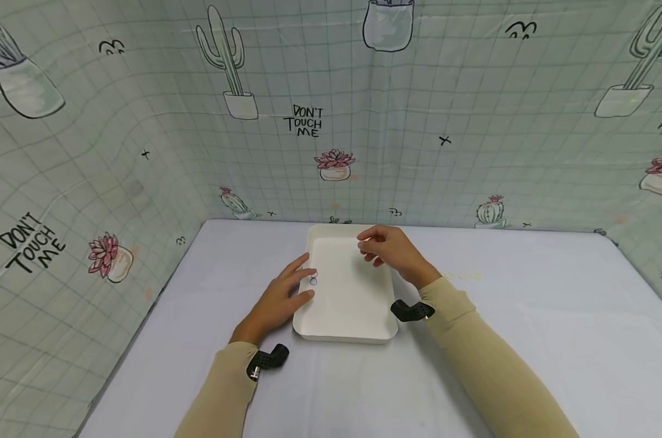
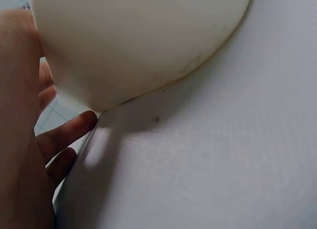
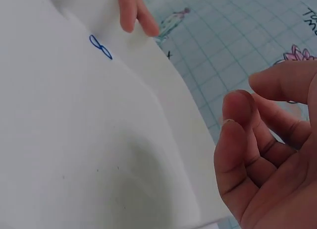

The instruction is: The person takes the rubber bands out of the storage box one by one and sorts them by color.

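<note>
1. White tray point(image 1: 348, 304) — rectangular, rounded corners, shallow rim — lies flat on the pale tabletop point(image 1: 528, 340), near its far edge and about midway across, long side running away from the person.
2. Left hand point(image 1: 280, 298) is at the tray's left rim. Its fingers are straight and relaxed; the fingertips point(image 1: 308, 274) reach over the rim onto the tray's inner edge, and the thumb sits against the outside of the rim. The palm rests on the tabletop beside the tray. It clasps nothing.
3. Small ring-like mark or item point(image 1: 313, 279) sits inside the tray just past the left fingertips; in the right wrist view it shows as a thin blue loop point(image 3: 100, 46). Too small to say what it is.
4. Right hand point(image 1: 392, 249) hovers over the tray's far right part, fingers loosely bent and parted, thumb apart from them. The right wrist view shows the palm bare and nothing between the fingers point(image 3: 237, 140).
5. Left wrist view: the tray's underside curve point(image 2: 143, 45) right beside the hand, touching the tabletop.
6. Both forearms wear tan sleeves point(image 1: 490, 365), each with a black wrist mount point(image 1: 412, 311).
7. Surround — cloth backdrop point(image 1: 331, 109) printed with cacti, potted flowers and "DON'T TOUCH ME".
</note>
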### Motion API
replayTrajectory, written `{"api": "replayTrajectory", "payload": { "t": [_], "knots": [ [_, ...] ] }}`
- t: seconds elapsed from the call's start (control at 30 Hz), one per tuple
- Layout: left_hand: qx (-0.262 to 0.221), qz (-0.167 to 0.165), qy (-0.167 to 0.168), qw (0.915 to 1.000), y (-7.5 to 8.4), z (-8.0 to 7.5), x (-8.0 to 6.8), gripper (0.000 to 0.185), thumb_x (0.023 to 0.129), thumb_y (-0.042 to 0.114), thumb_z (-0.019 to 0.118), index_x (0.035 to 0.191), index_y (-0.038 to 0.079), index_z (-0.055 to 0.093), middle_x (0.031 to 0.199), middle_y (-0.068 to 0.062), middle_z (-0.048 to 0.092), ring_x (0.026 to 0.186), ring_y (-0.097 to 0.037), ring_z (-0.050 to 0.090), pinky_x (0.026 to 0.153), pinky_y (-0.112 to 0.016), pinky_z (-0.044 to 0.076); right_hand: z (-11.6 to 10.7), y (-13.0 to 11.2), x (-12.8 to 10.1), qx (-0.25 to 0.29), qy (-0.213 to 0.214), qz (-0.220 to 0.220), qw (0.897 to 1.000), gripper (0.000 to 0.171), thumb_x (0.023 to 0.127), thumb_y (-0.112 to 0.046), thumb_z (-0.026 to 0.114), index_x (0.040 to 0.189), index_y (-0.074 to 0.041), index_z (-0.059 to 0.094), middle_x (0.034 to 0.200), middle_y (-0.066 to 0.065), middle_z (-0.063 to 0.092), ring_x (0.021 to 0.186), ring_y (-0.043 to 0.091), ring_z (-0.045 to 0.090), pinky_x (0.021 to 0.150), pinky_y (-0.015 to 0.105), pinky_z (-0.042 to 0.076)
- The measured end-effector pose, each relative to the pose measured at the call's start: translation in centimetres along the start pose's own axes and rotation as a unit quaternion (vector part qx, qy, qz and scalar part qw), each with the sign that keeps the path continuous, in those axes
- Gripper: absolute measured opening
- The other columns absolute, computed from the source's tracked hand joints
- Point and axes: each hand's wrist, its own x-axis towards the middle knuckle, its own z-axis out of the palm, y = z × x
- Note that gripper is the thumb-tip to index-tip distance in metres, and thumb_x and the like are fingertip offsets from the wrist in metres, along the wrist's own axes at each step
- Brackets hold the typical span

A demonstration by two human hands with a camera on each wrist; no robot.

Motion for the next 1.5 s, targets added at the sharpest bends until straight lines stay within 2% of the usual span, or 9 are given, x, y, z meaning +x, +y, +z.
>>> {"api": "replayTrajectory", "payload": {
  "t": [0.23, 0.4, 0.57, 0.77, 0.97, 1.13, 1.4, 1.5],
  "knots": [
    [-0.003, -0.003, -0.002, 1.0000, -0.1, -0.1, 0.4, 0.052, 0.097, 0.027, 0.064, 0.145, 0.013, 0.054, 0.164, 0.013, 0.024, 0.150, -0.020, 0.022, 0.117, -0.053, 0.024, 1.7, -0.5, 1.4, -0.010, -0.025, -0.003, 1.000, 0.033, 0.096, -0.021, 0.066, 0.122, 0.000, 0.066, 0.108, 0.019, 0.068, 0.090, 0.027, 0.066, 0.077, 0.036, 0.055],
    [0.003, -0.003, -0.007, 1.0000, -0.2, -0.1, 0.4, 0.059, 0.096, 0.027, 0.064, 0.151, 0.012, 0.047, 0.164, 0.010, 0.024, 0.150, -0.020, 0.022, 0.117, -0.053, 0.024, 3.5, -0.8, 2.3, -0.025, -0.070, 0.013, 0.997, 0.034, 0.094, -0.020, 0.068, 0.122, 0.000, 0.067, 0.105, 0.016, 0.069, 0.089, 0.024, 0.066, 0.076, 0.035, 0.056],
    [0.007, 0.002, -0.007, 0.9999, -0.5, -0.1, 0.1, 0.059, 0.096, 0.028, 0.064, 0.151, 0.011, 0.047, 0.165, 0.007, 0.023, 0.150, -0.022, 0.022, 0.117, -0.053, 0.024, 5.3, -0.4, 3.1, -0.023, -0.090, 0.029, 0.995, 0.030, 0.093, -0.019, 0.069, 0.118, -0.003, 0.068, 0.100, 0.014, 0.069, 0.087, 0.023, 0.066, 0.073, 0.034, 0.056],
    [0.016, -0.006, -0.008, 0.9998, -0.5, -0.2, 0.0, 0.062, 0.096, 0.031, 0.062, 0.153, 0.013, 0.044, 0.166, 0.009, 0.017, 0.150, -0.019, 0.020, 0.118, -0.051, 0.023, 6.7, 0.0, 3.7, -0.048, -0.106, 0.031, 0.993, 0.023, 0.091, -0.019, 0.071, 0.112, -0.008, 0.071, 0.092, 0.008, 0.069, 0.082, 0.020, 0.066, 0.069, 0.031, 0.054],
    [0.017, -0.004, -0.008, 0.9998, -0.5, -0.3, 0.2, 0.063, 0.097, 0.032, 0.061, 0.154, 0.014, 0.043, 0.166, 0.010, 0.017, 0.150, -0.017, 0.020, 0.118, -0.050, 0.024, 7.5, 0.1, 4.1, -0.102, -0.101, 0.024, 0.989, 0.019, 0.091, -0.019, 0.070, 0.108, -0.010, 0.073, 0.080, 0.006, 0.068, 0.068, 0.015, 0.059, 0.062, 0.026, 0.049],
    [0.014, -0.002, -0.002, 0.9999, -0.5, -0.4, 0.1, 0.064, 0.095, 0.029, 0.063, 0.153, 0.011, 0.043, 0.165, 0.008, 0.020, 0.150, -0.018, 0.022, 0.118, -0.049, 0.024, 7.9, 0.3, 4.2, -0.165, -0.114, -0.011, 0.980, 0.020, 0.091, -0.017, 0.067, 0.108, -0.008, 0.073, 0.073, 0.002, 0.066, 0.058, 0.012, 0.053, 0.055, 0.024, 0.044],
    [0.011, 0.001, -0.001, 0.9999, -0.5, -0.3, 0.1, 0.062, 0.095, 0.028, 0.064, 0.152, 0.011, 0.045, 0.165, 0.008, 0.021, 0.150, -0.019, 0.021, 0.118, -0.050, 0.024, 8.1, 0.7, 4.5, -0.223, -0.108, -0.032, 0.968, 0.020, 0.091, -0.022, 0.068, 0.107, -0.012, 0.072, 0.083, 0.001, 0.066, 0.069, 0.014, 0.058, 0.062, 0.027, 0.047],
    [0.005, 0.001, -0.003, 1.0000, -0.4, -0.1, 0.3, 0.060, 0.096, 0.028, 0.064, 0.151, 0.012, 0.046, 0.165, 0.008, 0.021, 0.150, -0.018, 0.021, 0.118, -0.050, 0.024, 8.0, 1.0, 4.8, -0.244, -0.106, -0.039, 0.963, 0.018, 0.091, -0.025, 0.069, 0.105, -0.014, 0.073, 0.080, 0.000, 0.066, 0.067, 0.015, 0.059, 0.061, 0.028, 0.047]
  ]
}}
